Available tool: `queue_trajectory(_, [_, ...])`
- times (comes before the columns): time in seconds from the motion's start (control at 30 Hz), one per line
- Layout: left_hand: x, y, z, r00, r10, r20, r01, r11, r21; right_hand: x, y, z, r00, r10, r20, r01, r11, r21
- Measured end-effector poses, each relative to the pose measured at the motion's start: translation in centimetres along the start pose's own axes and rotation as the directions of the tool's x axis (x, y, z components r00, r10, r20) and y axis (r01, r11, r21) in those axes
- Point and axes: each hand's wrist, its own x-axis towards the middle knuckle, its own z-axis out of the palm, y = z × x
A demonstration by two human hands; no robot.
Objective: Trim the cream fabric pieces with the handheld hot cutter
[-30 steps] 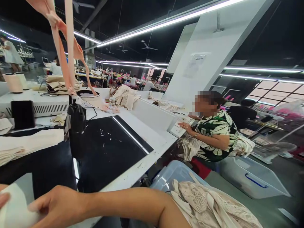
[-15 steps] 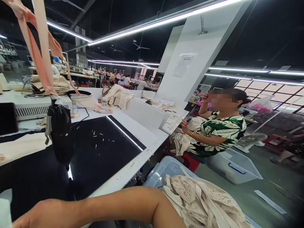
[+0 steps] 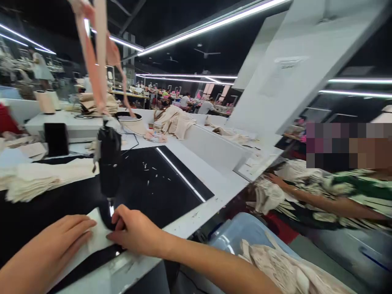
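1. In close now at the near edge of the tabletop: bringing the white cloth piece up just beside the lower end of the black machine head, after lying well off to its left a second ago.
2. Back in full view: laying the left hand palm down over the cloth, reaching ahead with fingers long and uncurled, pressing lightly by the look of it.
3. In from the right: bending the right hand round to the cloth's right edge, with thumb and curled fingers drawn close together. Cannot tell a firm pinch from a mere touch.
4. Meaning, as a judgement: past carrying and probably into lining up, with both hands now closing on the cloth from either side. Too blurred under the head to tell any contact with the needle.
5. Farther back, toward the tabletop's left end: noting a cream cloth stack, untouched, with a phone upright behind it; also thread scraps to the right of the head.
6. Off the tabletop's right corner: catching a co-worker's hand at pale lace garments.
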Motion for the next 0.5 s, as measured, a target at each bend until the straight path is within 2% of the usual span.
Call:
queue_trajectory(0.03, [-0.2, 0.7, -0.3, 0.999, 0.043, 0.027, -0.044, 0.999, 0.029, -0.2, 0.1, 0.0, 1.0, -0.017, -0.009, 0.017, 1.0, -0.014])
queue_trajectory(0.13, [0.5, 2.6, -0.7, 0.982, -0.008, 0.187, -0.019, 0.99, 0.143, -0.5, 0.3, -0.9, 0.995, -0.091, 0.028, 0.092, 0.995, -0.038])
queue_trajectory(0.2, [1.1, 3.3, -0.8, 0.973, -0.047, 0.228, 0.005, 0.983, 0.182, -0.4, 0.8, -2.2, 0.99, -0.128, 0.06, 0.131, 0.99, -0.047])
queue_trajectory(0.3, [1.3, 3.6, -1.0, 0.967, -0.065, 0.246, 0.028, 0.988, 0.15, -0.1, 1.9, -4.5, 0.993, -0.109, 0.046, 0.114, 0.987, -0.11])
queue_trajectory(0.4, [1.2, 3.7, -1.0, 0.967, -0.05, 0.248, 0.022, 0.993, 0.112, 0.7, 2.7, -6.6, 0.98, -0.148, -0.13, 0.133, 0.985, -0.113])
queue_trajectory(0.5, [1.4, 3.8, -0.7, 0.969, -0.029, 0.244, 0.013, 0.998, 0.069, 2.1, 2.2, -7.7, 0.915, -0.234, -0.328, 0.239, 0.971, -0.028])
